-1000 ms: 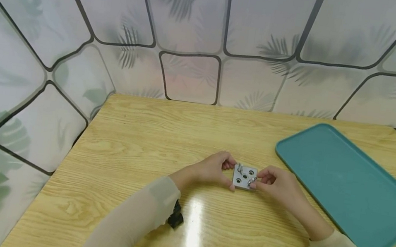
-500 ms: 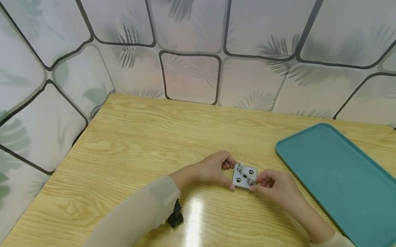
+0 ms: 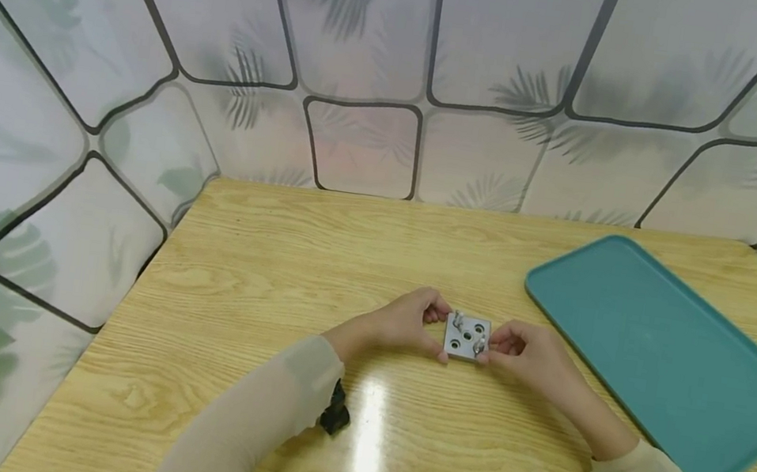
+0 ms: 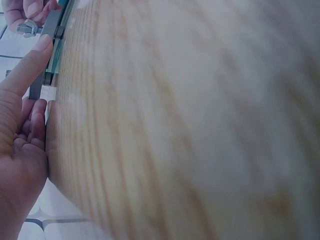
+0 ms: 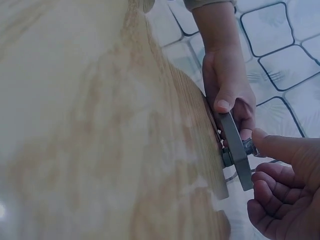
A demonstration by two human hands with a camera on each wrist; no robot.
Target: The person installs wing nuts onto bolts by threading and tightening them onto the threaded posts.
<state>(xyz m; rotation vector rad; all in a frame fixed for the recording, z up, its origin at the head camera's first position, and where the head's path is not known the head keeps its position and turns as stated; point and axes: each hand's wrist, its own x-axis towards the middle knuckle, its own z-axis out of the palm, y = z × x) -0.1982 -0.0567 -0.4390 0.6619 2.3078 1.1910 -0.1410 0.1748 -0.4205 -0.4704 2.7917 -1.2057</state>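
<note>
A small square metal plate [image 3: 468, 338] with several holes lies flat between my two hands in the head view. My left hand [image 3: 408, 322] grips its left edge, thumb at the near corner and fingers at the far one. At the plate's near right corner, my right hand [image 3: 527, 353] pinches a wing nut [image 3: 479, 346] on an upright bolt. A second bolt with a wing nut [image 3: 458, 321] stands at the far left corner. Bolt heads [image 4: 59, 32] show under the plate in the left wrist view. The right thumb [image 5: 272, 146] touches the wing nut in the right wrist view.
A teal tray [image 3: 663, 361] lies at an angle on the right of the wooden table [image 3: 290, 256], beyond the right forearm. A patterned wall covering [image 3: 361, 146] rises behind the table and along its left. Black wrist cameras [image 3: 336, 410] sit under both sleeves.
The right fingers have shifted slightly around the near right wing nut, and its wings now point another way. The left hand and the plate have stayed in place.
</note>
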